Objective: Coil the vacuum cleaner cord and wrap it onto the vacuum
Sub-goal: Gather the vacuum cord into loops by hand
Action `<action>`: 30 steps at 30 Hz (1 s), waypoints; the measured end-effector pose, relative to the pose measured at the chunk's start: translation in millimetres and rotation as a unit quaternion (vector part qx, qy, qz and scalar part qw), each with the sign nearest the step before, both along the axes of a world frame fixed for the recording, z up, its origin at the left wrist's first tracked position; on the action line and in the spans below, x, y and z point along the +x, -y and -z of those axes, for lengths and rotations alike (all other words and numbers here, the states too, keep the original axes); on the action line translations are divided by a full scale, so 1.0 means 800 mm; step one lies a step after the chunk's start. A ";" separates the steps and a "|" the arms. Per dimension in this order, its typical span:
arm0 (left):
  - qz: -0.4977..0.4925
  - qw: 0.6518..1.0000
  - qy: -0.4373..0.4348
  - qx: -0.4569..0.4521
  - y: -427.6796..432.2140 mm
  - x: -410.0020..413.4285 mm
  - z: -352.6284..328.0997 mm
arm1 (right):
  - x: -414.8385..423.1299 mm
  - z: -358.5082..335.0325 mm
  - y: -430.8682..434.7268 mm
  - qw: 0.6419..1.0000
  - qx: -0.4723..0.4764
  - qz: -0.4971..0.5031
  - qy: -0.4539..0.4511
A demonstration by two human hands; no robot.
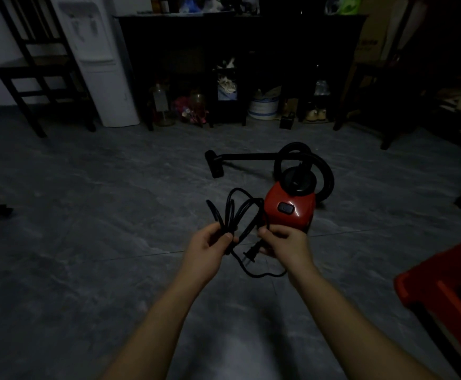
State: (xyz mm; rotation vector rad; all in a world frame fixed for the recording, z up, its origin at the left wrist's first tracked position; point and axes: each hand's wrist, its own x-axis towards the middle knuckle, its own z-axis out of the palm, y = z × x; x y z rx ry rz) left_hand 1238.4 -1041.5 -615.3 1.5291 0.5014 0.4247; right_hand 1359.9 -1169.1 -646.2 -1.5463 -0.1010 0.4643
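Midair, L hand [208,249], R hand [284,242] clamp cord [236,189], vac [289,212] just beyond, red crate [443,292] rightward

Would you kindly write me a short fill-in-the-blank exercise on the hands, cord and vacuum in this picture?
1. The left hand grips several ____ of the black cord.
2. The right hand holds the cord just behind its ____.
3. The body of the vacuum is ____ in colour.
4. The vacuum stands on the grey ____.
Missing words: loops; plug; red; floor.
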 end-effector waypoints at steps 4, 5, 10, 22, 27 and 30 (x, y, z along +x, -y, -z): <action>-0.012 1.000 -0.014 -0.004 -0.003 -0.002 0.005 | -0.010 -0.014 -0.004 0.996 0.033 -0.063 -0.045; -0.010 1.000 -0.019 -0.002 -0.003 -0.002 0.006 | -0.012 -0.016 -0.005 0.994 0.049 -0.070 -0.069; -0.004 0.999 -0.023 -0.033 0.003 0.000 0.004 | -0.016 -0.016 -0.013 0.973 0.124 -0.039 -0.189; 0.006 0.999 -0.029 0.013 0.016 0.000 -0.001 | -0.023 -0.013 -0.019 0.952 0.152 -0.010 -0.264; -0.010 0.999 -0.033 0.027 0.008 -0.001 0.001 | -0.013 -0.007 -0.007 0.992 -0.032 -0.070 -0.099; -0.020 0.999 -0.041 0.012 0.002 -0.002 -0.003 | 0.000 0.001 0.005 0.995 -0.093 -0.040 0.014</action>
